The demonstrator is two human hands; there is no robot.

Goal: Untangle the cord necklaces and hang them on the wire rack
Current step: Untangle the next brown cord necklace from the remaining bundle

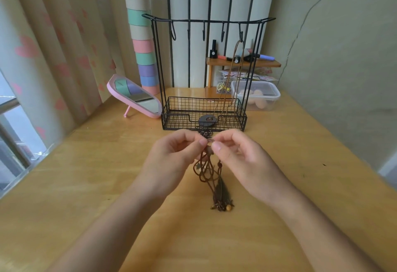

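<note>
The wooden table [86, 175] runs wide and bare across the lower half of the frame, with open board to the left and right of both forearms; its left edge meets a window frame and a heart-print curtain [53, 46], and its far right edge falls away at the right of the frame. Just above frame centre, the left hand [171, 155] and right hand [242, 155] meet fingertip to fingertip, each closed in a thumb-and-forefinger pinch on the tangled cord necklaces [207, 168], the other fingers curled in. The brown bundle runs from the pinch down the frame toward the viewer, its long axis roughly vertical in the frame, ending in a feather pendant and beads [223, 206] on the table. Directly behind the hands stands the black wire rack [204, 110], its hook bar across the upper centre; one tan necklace [234, 72] hangs from the rightmost hook into the basket, where a dark round pendant [207, 120] sits at the front rim. A pink mirror [137, 97] leans left of the rack, a clear plastic box [257, 97] sits right of it.
</note>
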